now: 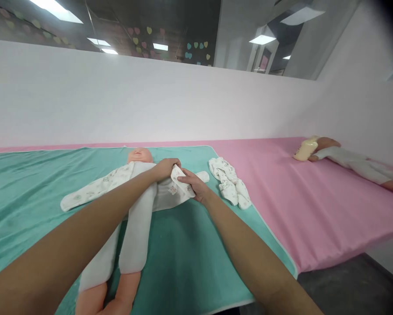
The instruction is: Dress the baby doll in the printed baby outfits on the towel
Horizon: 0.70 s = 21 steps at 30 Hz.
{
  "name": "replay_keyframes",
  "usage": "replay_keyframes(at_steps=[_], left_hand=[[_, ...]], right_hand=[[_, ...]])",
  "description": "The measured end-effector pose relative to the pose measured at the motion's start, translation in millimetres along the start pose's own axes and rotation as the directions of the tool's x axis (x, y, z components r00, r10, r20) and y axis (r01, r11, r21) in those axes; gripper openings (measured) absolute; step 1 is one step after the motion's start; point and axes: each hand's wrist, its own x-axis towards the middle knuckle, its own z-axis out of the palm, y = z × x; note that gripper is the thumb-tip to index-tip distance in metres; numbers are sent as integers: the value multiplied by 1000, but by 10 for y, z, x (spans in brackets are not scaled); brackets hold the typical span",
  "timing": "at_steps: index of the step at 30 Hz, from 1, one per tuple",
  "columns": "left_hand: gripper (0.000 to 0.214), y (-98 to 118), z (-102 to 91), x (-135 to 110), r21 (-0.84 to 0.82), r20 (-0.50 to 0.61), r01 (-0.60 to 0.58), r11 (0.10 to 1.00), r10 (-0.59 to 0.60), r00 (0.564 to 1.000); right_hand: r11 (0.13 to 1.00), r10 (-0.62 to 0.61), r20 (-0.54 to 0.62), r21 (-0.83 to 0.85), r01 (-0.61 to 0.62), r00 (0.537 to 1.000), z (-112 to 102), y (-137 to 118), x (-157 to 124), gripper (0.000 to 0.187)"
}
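Note:
A baby doll (pixel 135 245) lies on its back on a green cloth, its head (pixel 140 155) toward the wall. Under and around its upper body is a white printed baby shirt (pixel 109 181), with one sleeve stretched out to the left. Both of my hands are at the shirt's right side. My left hand (pixel 166 168) pinches the edge of the shirt fabric. Closed on the same folded piece, my right hand (pixel 196 186) has its thumb on top. My left forearm crosses over the doll and hides part of its body.
Crumpled white printed baby clothing (pixel 229 181) lies on the right part of the green cloth (pixel 190 262). Beyond it, on the pink table cover (pixel 298 201), are a pale yellow bottle (pixel 306 148) and another doll (pixel 357 164). A white wall (pixel 150 100) stands behind.

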Motion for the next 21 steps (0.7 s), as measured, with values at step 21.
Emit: replay_keyframes(at_steps=[21], left_hand=[[26,-320,-751,-760,588,-157,-22,808,141,978]], right_hand=[[914,-122,-28,-393,101,992,422,421,66,36]])
